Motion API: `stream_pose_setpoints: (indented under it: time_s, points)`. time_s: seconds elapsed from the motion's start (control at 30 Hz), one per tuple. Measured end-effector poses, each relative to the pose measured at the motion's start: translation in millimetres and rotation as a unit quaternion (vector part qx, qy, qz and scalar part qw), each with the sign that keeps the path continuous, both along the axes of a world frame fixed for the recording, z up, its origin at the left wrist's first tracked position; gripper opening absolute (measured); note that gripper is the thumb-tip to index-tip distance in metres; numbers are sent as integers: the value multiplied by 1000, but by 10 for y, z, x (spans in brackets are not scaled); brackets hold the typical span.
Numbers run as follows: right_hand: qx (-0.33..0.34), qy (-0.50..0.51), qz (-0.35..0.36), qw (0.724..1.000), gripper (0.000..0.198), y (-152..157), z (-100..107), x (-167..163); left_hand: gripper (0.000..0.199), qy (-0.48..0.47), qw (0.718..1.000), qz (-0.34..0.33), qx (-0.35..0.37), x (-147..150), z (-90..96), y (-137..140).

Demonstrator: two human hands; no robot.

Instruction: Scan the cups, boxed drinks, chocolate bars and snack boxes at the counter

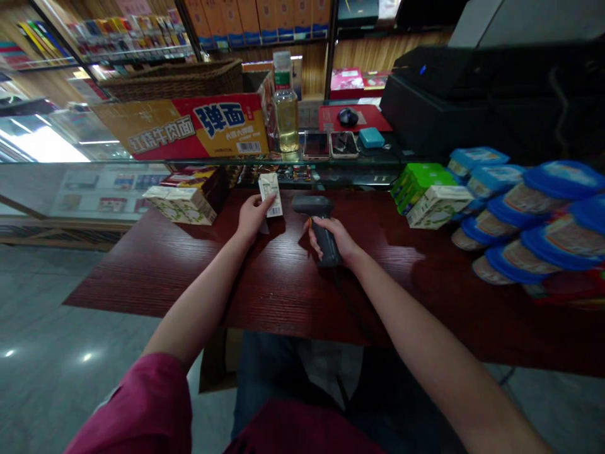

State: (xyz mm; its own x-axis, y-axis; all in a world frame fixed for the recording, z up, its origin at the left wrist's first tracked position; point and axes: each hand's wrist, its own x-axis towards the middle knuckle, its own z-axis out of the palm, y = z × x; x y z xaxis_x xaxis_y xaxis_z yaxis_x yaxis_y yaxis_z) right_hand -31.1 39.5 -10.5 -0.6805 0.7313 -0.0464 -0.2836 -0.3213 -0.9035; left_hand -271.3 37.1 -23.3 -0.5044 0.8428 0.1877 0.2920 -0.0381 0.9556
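My left hand (253,214) is closed on a small white drink carton (271,192) with green print, held just above the dark red wooden tabletop (278,284). In my right hand (335,236) is a dark grey barcode scanner (326,236), gripped by its handle, with its head turned left toward the carton. The scanner's cable hangs from the handle toward the table's front edge. More white cartons (182,205) stand at the left beside a dark red box (203,180). Another white carton (438,205) sits at the right against a green pack (416,183).
Blue-lidded tubs (534,221) are stacked at the right. Behind the table, a glass counter carries a noodle carton box (189,129), a bottle of yellowish liquid (286,110), phones (344,145), a turquoise case (371,137) and a mouse (348,116) on a red mat.
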Motion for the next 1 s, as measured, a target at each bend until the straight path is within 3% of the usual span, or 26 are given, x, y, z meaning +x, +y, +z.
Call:
stream_pose_setpoints:
  time_s: [0.2,0.67,0.77,1.0]
  points:
    - [7,-28,35,999,41,-46,-17,-37,49,6,1000,15,-6,52,26,6]
    - [11,-32,34,999,37,-32,-46,-44,45,12,1000,2,3,13,-42,42]
    - [3,-26,20,999,39,-26,-28,-43,51,-14,999,-28,9,-43,-43,36]
    - [-38,27,-16,999,39,67,-14,17,59,-71,982,-174,-15,-476,-6,-57]
